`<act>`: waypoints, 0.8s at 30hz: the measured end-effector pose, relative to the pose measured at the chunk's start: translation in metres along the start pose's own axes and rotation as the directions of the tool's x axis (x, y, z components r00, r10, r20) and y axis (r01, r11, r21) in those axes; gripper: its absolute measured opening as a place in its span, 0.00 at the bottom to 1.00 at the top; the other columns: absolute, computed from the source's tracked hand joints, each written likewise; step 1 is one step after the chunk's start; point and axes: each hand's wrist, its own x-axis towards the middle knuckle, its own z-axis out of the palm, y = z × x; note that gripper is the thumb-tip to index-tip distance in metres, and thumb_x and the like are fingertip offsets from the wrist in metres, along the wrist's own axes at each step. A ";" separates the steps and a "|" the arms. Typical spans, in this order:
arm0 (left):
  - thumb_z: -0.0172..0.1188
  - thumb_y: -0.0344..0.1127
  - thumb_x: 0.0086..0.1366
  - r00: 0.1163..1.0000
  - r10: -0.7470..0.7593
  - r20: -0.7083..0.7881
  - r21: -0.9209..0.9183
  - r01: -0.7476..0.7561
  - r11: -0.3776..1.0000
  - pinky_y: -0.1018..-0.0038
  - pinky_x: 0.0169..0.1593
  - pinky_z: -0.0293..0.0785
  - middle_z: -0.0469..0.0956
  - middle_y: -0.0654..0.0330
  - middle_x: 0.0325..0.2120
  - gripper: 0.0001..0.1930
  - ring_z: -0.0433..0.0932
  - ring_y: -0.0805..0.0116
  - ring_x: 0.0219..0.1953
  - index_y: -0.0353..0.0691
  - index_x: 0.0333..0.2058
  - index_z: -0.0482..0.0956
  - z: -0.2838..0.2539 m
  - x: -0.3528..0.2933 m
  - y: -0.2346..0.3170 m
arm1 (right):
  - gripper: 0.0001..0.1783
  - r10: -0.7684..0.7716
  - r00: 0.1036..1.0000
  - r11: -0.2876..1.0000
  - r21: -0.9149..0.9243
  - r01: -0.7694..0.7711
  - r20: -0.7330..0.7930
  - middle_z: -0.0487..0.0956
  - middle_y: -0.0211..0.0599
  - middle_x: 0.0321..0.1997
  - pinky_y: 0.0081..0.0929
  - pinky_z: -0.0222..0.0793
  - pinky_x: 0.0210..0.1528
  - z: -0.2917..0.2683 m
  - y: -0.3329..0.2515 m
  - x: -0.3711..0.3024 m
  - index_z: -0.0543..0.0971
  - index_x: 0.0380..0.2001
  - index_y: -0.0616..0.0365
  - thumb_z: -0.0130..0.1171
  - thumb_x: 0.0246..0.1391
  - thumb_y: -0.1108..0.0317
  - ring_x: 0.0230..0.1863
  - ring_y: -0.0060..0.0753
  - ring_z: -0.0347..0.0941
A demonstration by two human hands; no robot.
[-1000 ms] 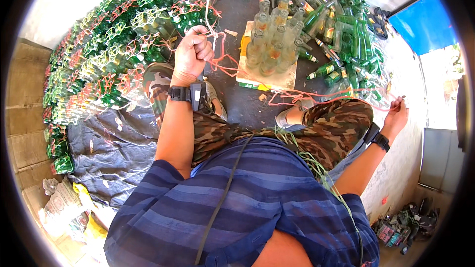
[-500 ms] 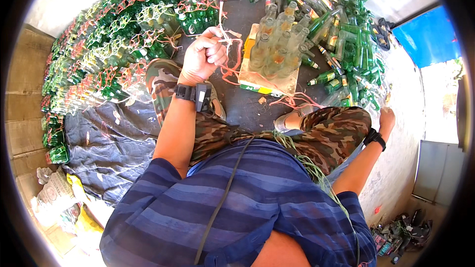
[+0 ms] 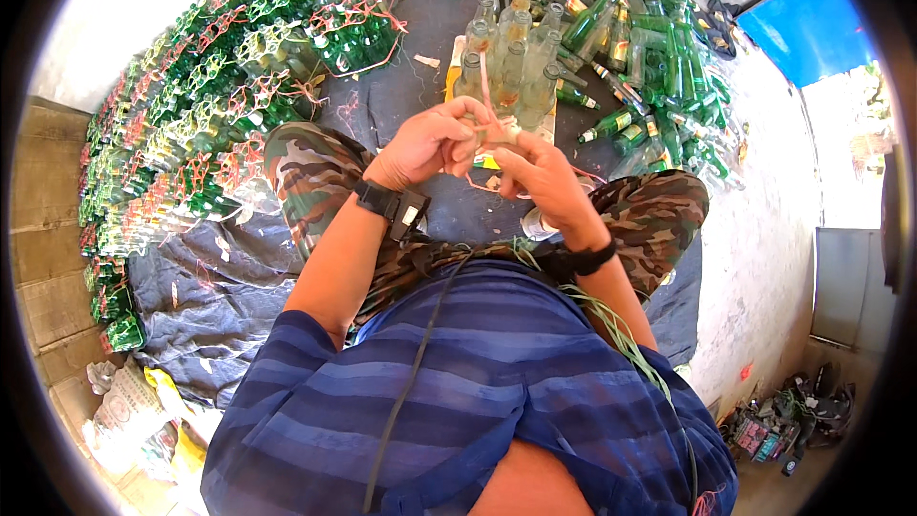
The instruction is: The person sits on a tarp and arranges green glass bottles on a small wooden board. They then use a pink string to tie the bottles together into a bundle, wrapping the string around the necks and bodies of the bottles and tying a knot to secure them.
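The person's left hand (image 3: 427, 145) and right hand (image 3: 556, 186) pinch pink string (image 3: 484, 81) between their fingers (image 3: 466, 107), by the near edge of a board (image 3: 456, 62) bearing clear bottles (image 3: 514, 62).

Head-mounted fisheye looking down, pretty close in: shirt (image 3: 325, 392) at 6 o'clock, bottles (image 3: 514, 62) around 12.

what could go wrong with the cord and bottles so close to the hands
The pink cord at the left hand and right hand might snag a neck among the clear bottles just beyond and tip one over. These stand closely grouped, so one falling could knock others. The loose bottle heap lies at odd angles and might shift if the right knee bumped it.
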 end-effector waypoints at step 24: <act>0.65 0.35 0.68 0.979 0.064 -0.192 0.681 0.086 0.728 0.82 0.22 0.63 0.74 0.71 0.23 0.08 0.69 0.82 0.20 0.37 0.38 0.81 -0.003 0.011 -0.032 | 0.13 -0.078 0.995 0.988 -0.142 0.068 -0.066 0.80 0.29 0.27 0.17 0.64 0.22 -0.016 0.047 0.001 0.75 0.51 0.59 0.57 0.66 0.67 0.21 0.18 0.73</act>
